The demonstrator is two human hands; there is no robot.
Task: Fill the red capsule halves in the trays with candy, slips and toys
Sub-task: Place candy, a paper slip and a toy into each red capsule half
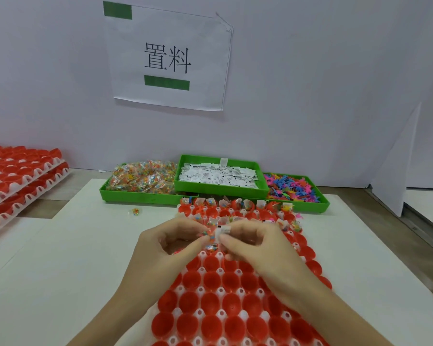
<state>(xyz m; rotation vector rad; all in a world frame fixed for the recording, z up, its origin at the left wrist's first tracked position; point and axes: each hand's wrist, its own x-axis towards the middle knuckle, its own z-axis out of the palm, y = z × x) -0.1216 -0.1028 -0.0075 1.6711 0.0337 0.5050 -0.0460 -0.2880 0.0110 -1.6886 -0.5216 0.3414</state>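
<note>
Left hand (175,242), fingers curled, pinches a clear candy packet (208,237) of coloured beads; right hand (250,239), likewise curled, pinches a white paper slip (222,231) against it. Both hands meet just above the white tray (220,292) of red capsule halves (211,280), over its third row or thereabouts. The far rows already carry packets, slips and toys; the near rows stand empty.

Step in hand, by my judgement: pairing candy with slip before seating them in the next empty half. The next move calls for a short lowering into the cup directly beneath, then a toy.

Behind the tray, green bins hold candy (143,179), slips (218,176) and bright plastic toys (291,187). One stray packet (135,211) lies on the table. Stacked spare trays (18,176) wait at far left.
</note>
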